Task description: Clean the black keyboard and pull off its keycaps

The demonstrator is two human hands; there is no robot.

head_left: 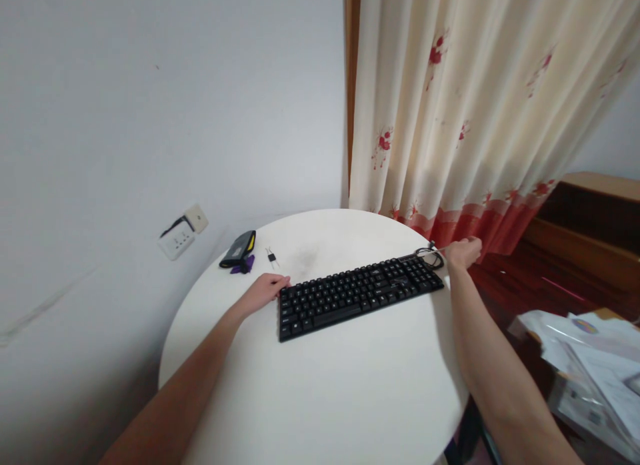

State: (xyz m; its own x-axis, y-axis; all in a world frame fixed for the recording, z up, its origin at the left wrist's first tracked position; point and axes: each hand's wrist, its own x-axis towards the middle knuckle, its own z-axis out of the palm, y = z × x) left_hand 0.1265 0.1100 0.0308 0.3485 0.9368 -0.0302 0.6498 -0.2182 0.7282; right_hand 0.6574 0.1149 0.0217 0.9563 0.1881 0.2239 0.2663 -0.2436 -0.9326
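A black keyboard (345, 298) lies slightly angled on the round white table (325, 398). My left hand (267, 289) is closed at its upper left corner, fingers against the edge. Beyond the right end of the keyboard, my right hand (464, 251) is closed around a thin pale stick (434, 251), whose tip points left toward the keyboard's top right edge. What kind of stick it is, I cannot make out. Beside that tip lies a coiled black cable (436, 260), partly behind my right hand.
A dark grey and yellow pouch-like case (240, 248) with a purple piece (250, 261) lies at the table's back left. Near it is a small black item with thin prongs (272, 257). A wall socket (177, 240), a curtain (450, 118) and plastic-wrapped papers (590, 345) surround the table.
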